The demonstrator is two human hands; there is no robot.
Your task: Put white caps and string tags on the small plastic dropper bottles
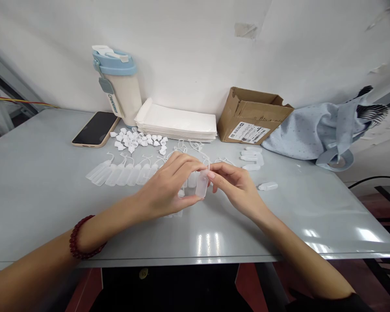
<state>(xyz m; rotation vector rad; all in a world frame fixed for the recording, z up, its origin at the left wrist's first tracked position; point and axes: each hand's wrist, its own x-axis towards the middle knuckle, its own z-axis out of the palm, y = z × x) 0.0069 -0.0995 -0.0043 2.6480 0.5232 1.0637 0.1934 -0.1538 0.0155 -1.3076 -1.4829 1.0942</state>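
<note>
My left hand [165, 186] holds a small translucent plastic bottle [201, 184] upright between thumb and fingers, above the table. A thin white cord [209, 161] rises from the bottle's top. My right hand [234, 186] is closed at that top, thumb and index finger pinching where the cord meets it. Behind my left hand, a row of similar small bottles [120, 175] with cord loops lies on the table. More are partly hidden under my hands. To the right lie several small bottles [251, 158] without visible cords, and a single bottle [268, 186] apart from them.
The grey table [52, 208] ends at a front edge near me. Along the wall stand a tumbler [126, 95], a stack of white envelopes [178, 119], a cardboard box [256, 115] and a pale blue cloth bag [305, 130]. A phone [95, 128] lies beside loose white caps [133, 138].
</note>
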